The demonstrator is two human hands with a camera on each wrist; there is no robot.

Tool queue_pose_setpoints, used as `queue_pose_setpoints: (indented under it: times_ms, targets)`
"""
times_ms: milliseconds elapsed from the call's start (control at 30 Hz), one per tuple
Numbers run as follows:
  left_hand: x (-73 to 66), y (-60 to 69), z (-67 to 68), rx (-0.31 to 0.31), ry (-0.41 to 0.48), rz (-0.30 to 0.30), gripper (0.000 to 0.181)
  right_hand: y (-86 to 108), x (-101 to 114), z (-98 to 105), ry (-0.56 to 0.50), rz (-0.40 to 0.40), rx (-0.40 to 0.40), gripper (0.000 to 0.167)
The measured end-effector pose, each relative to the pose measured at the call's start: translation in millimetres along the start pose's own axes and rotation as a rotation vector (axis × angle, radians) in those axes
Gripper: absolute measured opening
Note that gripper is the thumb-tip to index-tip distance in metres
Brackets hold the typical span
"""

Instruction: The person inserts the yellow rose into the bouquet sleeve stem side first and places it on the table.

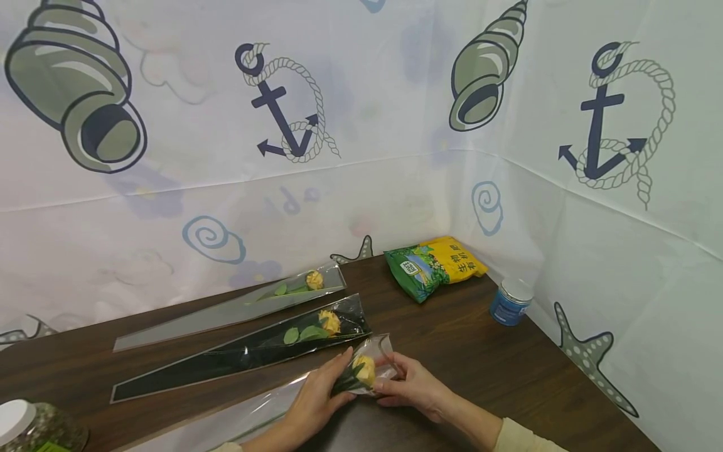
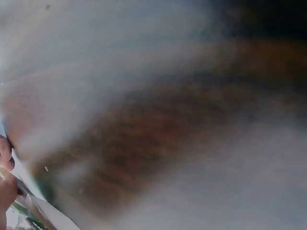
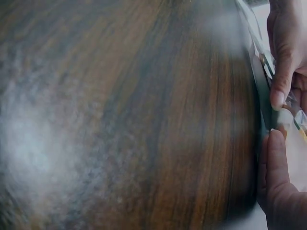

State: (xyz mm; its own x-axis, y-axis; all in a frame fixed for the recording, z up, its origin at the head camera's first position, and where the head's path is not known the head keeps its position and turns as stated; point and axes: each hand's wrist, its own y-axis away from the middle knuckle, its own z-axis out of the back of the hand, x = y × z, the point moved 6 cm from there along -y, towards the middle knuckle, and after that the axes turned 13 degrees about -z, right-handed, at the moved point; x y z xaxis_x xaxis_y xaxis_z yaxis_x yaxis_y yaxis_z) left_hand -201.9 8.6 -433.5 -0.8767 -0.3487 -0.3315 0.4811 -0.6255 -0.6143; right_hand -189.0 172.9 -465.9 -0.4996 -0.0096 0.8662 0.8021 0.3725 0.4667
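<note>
A yellow rose lies in a clear flower sleeve at the near middle of the table. My left hand grips the sleeve just below the bloom, fingers over it and thumb on the near side. At the sleeve's wide end my right hand pinches the film beside the bloom. In the right wrist view, the thumbs of the left hand and the right hand meet the sleeve's edge. The left wrist view is mostly blurred, with parts of fingers at its left edge.
Behind lie two more sleeved yellow roses, one in a black-backed sleeve and one in a grey sleeve. A green-yellow bag and a blue tin stand back right. A white-lidded jar is front left. Printed cloth borders the table.
</note>
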Motion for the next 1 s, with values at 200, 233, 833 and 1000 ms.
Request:
queue_pose_setpoints:
  times_ms: [200,233,833,1000]
  targets:
    - [0.9,0.2,-1.0,0.030,0.009,0.028,0.070,-0.4,-0.6,-1.0,-0.007,-0.016,0.008,0.051]
    - [0.8,0.5,-1.0,0.034,0.006,0.029,0.071,-0.6,-0.9,-0.9,-0.011,-0.019,0.004,0.050]
    - [4.3,7.6,-3.5,0.146,0.005,0.076,0.079,-2.2,-7.5,1.4,-0.001,-0.030,0.003,0.039]
    - [4.6,7.4,-4.6,0.159,0.022,0.096,0.078,-2.2,-8.0,-0.8,0.043,-0.072,0.079,0.044]
